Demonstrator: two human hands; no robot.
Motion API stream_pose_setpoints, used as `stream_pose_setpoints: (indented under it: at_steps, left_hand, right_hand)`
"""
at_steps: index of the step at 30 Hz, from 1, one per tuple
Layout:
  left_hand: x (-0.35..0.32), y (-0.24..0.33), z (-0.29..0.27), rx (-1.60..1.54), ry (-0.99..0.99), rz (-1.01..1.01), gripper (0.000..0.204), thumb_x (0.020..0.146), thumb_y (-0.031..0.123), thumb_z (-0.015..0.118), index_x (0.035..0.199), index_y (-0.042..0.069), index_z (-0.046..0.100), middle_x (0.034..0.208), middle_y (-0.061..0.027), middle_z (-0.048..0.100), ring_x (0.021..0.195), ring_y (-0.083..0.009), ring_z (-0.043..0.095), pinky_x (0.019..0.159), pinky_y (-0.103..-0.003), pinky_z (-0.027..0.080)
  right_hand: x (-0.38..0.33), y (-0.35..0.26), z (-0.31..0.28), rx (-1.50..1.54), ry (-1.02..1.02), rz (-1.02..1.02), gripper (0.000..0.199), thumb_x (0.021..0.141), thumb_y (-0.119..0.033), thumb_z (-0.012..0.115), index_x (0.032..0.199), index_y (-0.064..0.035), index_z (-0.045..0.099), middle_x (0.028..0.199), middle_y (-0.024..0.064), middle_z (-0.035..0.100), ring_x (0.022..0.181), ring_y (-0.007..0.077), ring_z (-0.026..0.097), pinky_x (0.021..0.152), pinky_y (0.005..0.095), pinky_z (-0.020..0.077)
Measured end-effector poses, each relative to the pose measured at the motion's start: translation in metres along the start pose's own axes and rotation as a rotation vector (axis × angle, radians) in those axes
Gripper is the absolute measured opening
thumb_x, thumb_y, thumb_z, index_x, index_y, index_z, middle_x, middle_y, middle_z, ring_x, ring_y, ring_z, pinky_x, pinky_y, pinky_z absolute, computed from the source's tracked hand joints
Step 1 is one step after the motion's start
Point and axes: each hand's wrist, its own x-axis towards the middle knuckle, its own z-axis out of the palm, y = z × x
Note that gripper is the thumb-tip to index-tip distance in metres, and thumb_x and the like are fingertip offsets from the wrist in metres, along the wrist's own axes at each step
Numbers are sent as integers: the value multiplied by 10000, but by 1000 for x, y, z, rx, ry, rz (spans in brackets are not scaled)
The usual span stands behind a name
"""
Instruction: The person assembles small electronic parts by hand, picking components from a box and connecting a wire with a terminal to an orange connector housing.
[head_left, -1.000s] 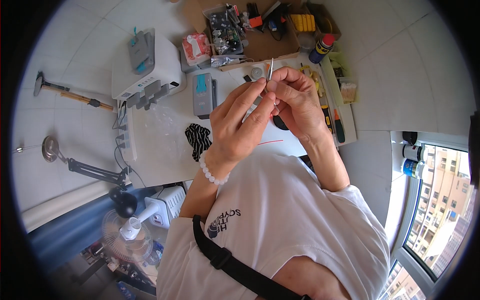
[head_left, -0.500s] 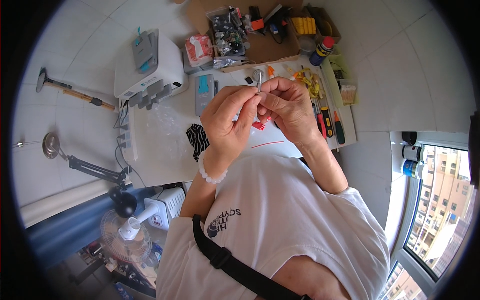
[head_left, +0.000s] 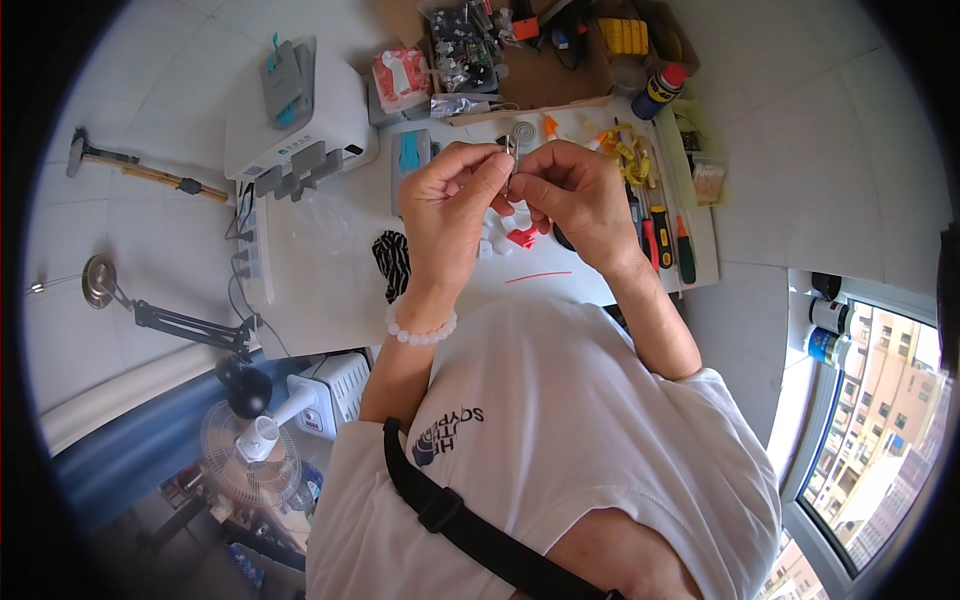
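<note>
Above the white table [head_left: 330, 310], my left hand [head_left: 448, 200] and my right hand [head_left: 580, 200] meet with their fingertips almost touching. Between them they pinch a small, slim metal piece [head_left: 512, 150] that points upward; its exact kind is too small to make out. Both hands are closed, thumbs against index fingers. Below the fingers lies a small red piece [head_left: 521, 238], with some white bits [head_left: 487, 244] beside it. A thin red strip [head_left: 538, 277] rests nearer to me. Just beyond my fingertips sits a grey coil [head_left: 524, 131].
A black-and-white striped cloth [head_left: 391, 266] lies left of my hands. Screwdrivers [head_left: 662, 232] and a yellow tape measure [head_left: 630, 160] are on the right. At the back stand a cardboard box [head_left: 545, 85] of parts, a spray can [head_left: 660, 90] and a white printer-like machine [head_left: 300, 120].
My fingertips have drawn slightly apart, so more of the metal piece shows between them. The view has shifted a little, and the red piece and white bits are more exposed below my hands.
</note>
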Motion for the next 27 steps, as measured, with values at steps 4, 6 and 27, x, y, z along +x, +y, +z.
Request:
stream_pose_setpoints:
  at_steps: [4, 6, 27]
  left_hand:
    - [6, -3, 2, 45, -2, 8, 118, 811, 18, 629, 904, -54, 624, 746, -67, 633, 634, -110, 610, 551, -208, 486]
    - [11, -6, -1, 86, -13, -39, 127, 805, 17, 633, 909, -55, 625, 739, -71, 639, 637, -111, 615, 549, -204, 482]
    - [51, -49, -42, -393, 77, -390, 120, 808, 88, 618, 850, -24, 632, 761, -106, 632, 612, -170, 608, 537, -236, 490]
  right_hand:
    - [8, -3, -8, -47, -35, 54, 113, 815, -62, 625, 802, 39, 575, 641, 42, 590, 493, 44, 474, 410, 196, 369]
    - [13, -2, -14, -75, -91, 90, 125, 814, -74, 628, 799, 40, 579, 666, 53, 613, 498, 44, 479, 409, 198, 374]
    - [42, 24, -44, 796, -190, 403, 325, 877, -24, 380, 1131, 146, 490, 1081, 285, 563, 1008, 332, 589, 897, 370, 490]
